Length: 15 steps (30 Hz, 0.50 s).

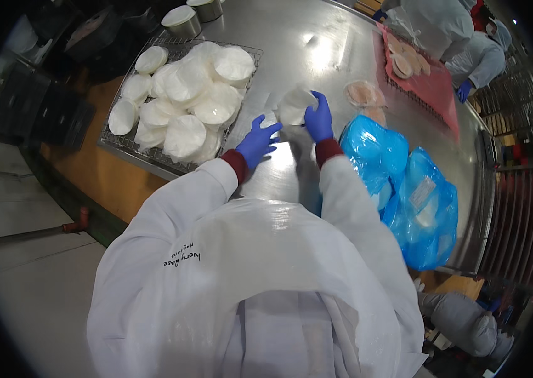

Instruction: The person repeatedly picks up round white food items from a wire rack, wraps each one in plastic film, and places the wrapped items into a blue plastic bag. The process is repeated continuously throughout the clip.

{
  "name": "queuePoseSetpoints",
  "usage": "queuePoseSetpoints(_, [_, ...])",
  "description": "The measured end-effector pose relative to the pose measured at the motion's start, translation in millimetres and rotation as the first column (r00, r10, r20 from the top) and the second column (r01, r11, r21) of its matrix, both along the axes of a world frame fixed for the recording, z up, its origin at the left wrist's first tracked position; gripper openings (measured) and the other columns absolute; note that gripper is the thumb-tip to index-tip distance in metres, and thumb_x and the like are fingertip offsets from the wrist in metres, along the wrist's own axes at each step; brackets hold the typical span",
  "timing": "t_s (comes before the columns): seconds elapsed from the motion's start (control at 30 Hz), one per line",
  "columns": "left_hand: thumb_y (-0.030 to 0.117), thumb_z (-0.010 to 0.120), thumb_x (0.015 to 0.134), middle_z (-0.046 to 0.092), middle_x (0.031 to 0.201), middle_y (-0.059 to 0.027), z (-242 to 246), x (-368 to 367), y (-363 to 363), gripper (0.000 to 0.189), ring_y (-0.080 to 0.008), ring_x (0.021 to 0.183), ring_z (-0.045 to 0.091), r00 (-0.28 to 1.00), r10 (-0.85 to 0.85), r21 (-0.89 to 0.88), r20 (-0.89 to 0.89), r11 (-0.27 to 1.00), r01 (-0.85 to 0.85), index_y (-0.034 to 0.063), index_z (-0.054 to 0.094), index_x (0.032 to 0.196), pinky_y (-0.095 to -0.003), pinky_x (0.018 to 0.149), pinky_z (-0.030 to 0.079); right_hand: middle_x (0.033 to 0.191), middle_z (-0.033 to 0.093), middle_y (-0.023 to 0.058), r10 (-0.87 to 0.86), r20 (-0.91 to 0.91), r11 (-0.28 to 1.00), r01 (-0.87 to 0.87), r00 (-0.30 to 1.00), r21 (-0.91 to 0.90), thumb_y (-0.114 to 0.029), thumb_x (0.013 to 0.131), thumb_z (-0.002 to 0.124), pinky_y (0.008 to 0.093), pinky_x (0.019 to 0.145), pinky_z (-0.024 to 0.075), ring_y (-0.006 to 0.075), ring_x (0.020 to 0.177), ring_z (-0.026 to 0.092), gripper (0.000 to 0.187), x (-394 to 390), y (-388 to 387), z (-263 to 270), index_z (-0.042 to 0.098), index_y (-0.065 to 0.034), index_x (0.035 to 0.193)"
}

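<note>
My right hand (319, 119), in a blue glove, has its thumb and fingers on the right edge of a round white disc (294, 107), which is slightly blurred. Just left of the disc, my left hand (258, 141), also gloved in blue, holds nothing, its fingers spread. Both are over a shiny metal table (273, 172). To the left, a wire rack (104, 135) bears a heap of white round film-like discs (186, 78). Beyond my right hand lie round pinkish pieces (365, 93), one apparently under clear film.
Blue plastic bags (420, 208) lie to my right, one bearing a label. Round metal tins (182, 23) with white tops stand at far left. A red sheet (429, 92) carries more pale rounds. Co-workers in white (476, 61) stand beyond it; another person (462, 321) is lower right.
</note>
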<state>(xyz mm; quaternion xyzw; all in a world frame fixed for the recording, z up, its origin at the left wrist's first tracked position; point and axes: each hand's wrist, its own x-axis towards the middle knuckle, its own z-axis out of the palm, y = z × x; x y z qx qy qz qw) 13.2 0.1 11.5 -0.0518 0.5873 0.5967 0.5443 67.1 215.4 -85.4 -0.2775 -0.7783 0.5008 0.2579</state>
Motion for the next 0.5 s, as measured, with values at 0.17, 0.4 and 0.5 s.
queuePoseSetpoints(0.17, [0.002, 0.047, 0.09, 0.046, 0.134, -0.0109, 13.8, -12.5, -15.1, 0.057, -0.019, 0.12, 0.05, 0.772, 0.0, 0.337, -0.635, 0.9, 0.277, 0.0134, 0.033, 0.144, -0.0318, 0.099, 0.043, 0.133, 0.05, 0.0191, -0.11, -0.228, 0.945, 0.173, 0.967, 0.278, -0.011, 0.087, 0.06, 0.035, 0.105, 0.0392, 0.0302, 0.128, 0.047, 0.069, 50.8, -106.2, 79.7, 0.028, -0.0029, 0.147])
queuePoseSetpoints(0.4, [0.006, 0.052, 0.091, 0.053, 0.118, -0.008, 75.7, 3.5, -1.1, 0.046, -0.015, 0.098, 0.058, 0.752, 0.091, 0.404, -0.653, 0.881, 0.244, 0.009, 0.04, 0.136, -0.03, 0.086, 0.049, 0.113, 0.059, 0.0134, 0.547, -0.33, 0.764, -0.297, 0.769, 0.573, -0.002, 0.077, 0.058, 0.0319, 0.095, 0.0461, 0.0259, 0.107, 0.058, 0.031, 105.2, -83.3, 277.5, 0.063, -0.0005, 0.107])
queuePoseSetpoints(0.5, [0.021, 0.056, 0.095, 0.052, 0.122, -0.0076, 69.5, -9.1, -13.1, 0.044, -0.0123, 0.088, 0.057, 0.821, 0.093, 0.31, -0.564, 0.945, 0.105, 0.0092, 0.042, 0.136, -0.0253, 0.075, 0.049, 0.103, 0.061, 0.0107, 0.206, -0.665, 0.833, 0.228, 0.718, 0.504, 0.001, 0.074, 0.054, 0.0353, 0.088, 0.0485, 0.0271, 0.1, 0.06, 0.023, 105.2, -93.8, 272.3, 0.064, -0.0025, 0.094])
